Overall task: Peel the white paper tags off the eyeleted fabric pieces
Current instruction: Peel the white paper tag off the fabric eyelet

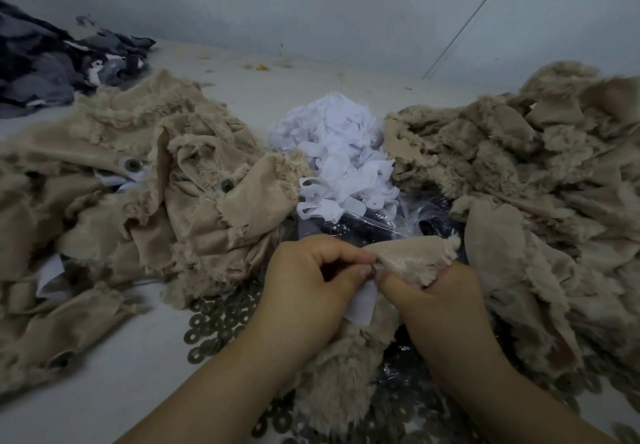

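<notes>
Both hands meet low in the middle of the view over one beige furry fabric piece (412, 256). My right hand (436, 301) grips that piece from below, its smooth backing turned up. My left hand (308, 288) pinches at the spot where a white paper tag (362, 305) hangs down between the two hands. The eyelet under my fingertips is mostly hidden. A heap of loose white paper tags (339, 153) lies just beyond the hands.
A pile of beige fabric pieces (131, 180) with eyelets and white tags showing lies at the left; a second beige pile (540, 166) fills the right. Several metal ring washers (214, 322) are scattered near my left wrist. Dark plastic-wrapped material (367, 225) sits under the tags. Grey fabric (52, 66) lies far left.
</notes>
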`<state>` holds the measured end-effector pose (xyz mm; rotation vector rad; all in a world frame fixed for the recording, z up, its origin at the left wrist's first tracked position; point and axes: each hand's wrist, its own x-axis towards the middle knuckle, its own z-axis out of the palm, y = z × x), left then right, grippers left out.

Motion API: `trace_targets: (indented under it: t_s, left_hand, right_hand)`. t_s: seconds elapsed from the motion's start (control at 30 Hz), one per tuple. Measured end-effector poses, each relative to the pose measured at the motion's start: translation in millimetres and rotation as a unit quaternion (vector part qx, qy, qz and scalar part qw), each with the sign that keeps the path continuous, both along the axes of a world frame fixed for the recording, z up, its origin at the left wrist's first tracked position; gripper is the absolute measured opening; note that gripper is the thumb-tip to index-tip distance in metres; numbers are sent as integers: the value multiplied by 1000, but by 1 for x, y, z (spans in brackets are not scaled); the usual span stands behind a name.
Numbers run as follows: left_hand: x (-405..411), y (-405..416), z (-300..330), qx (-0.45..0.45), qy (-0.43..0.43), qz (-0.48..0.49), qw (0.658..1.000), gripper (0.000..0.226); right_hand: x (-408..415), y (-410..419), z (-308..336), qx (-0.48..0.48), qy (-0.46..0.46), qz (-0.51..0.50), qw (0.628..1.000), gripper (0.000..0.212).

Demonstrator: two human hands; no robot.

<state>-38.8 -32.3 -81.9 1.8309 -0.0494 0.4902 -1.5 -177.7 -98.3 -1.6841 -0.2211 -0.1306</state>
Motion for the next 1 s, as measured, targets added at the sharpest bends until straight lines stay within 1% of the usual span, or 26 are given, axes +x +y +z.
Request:
trace_targets:
  t_s: [0.07,0.1,0.2,0.23,0.3,0.37,0.43,0.53,0.6,0.63,0.67,0.7,0.77,0.8,0.83,0.87,0.93,1.0]
  left_hand:
    - [-1,-2,-2,88,-66,13,994,27]
    - [-1,-2,-3,108,-86,16,990,23]
    - [-1,-2,-6,119,-106,27,987,17]
    - [-1,-2,-6,129,-107,29,985,14]
    - [-2,-3,-6,162,-117,30,979,10]
    - [-2,-4,-6,208,-140,36,967,7]
    - [-2,-6,-7,248,-175,51,952,7]
    - [-1,-8,-6,285,-225,72,929,13]
    - [0,-10,-6,301,-237,63,922,15]
    - [0,-10,-6,310,-235,60,919,16]
    - [-1,-10,-7,314,-229,62,919,16]
    - [-1,-10,-8,302,-216,64,926,15]
    - [-2,-8,-7,236,-172,67,954,7]
    - [-2,-7,-7,204,-155,72,964,13]
    - [-2,-6,-6,185,-150,74,968,18]
    - [-2,-6,-7,180,-155,76,968,19]
    - [-2,-7,-8,161,-168,73,970,12]
    - [-1,-8,-8,158,-173,63,970,7]
  right_hand:
    - [0,-1,1,8,8,3,1000,23]
    - [0,-1,2,14,12,7,1000,23]
    - [-1,-2,4,30,28,20,999,23]
    - [-1,-2,4,39,34,26,998,26]
    - [-3,-2,6,68,47,50,995,30]
    - [-4,0,8,80,39,70,994,24]
    - [-5,1,10,75,31,78,994,23]
    - [-6,0,11,57,32,71,995,33]
    - [-6,0,12,56,44,66,995,35]
    - [-6,1,13,62,51,63,995,32]
    - [-6,1,13,67,53,61,994,31]
    - [-7,1,13,67,53,58,995,33]
    - [-7,2,13,52,48,46,996,41]
    - [-7,1,13,48,47,42,997,45]
    - [-7,2,13,48,48,41,997,47]
    - [-7,2,12,51,49,45,996,46]
    - [-6,3,12,56,48,53,996,42]
    - [-5,2,10,61,46,65,995,45]
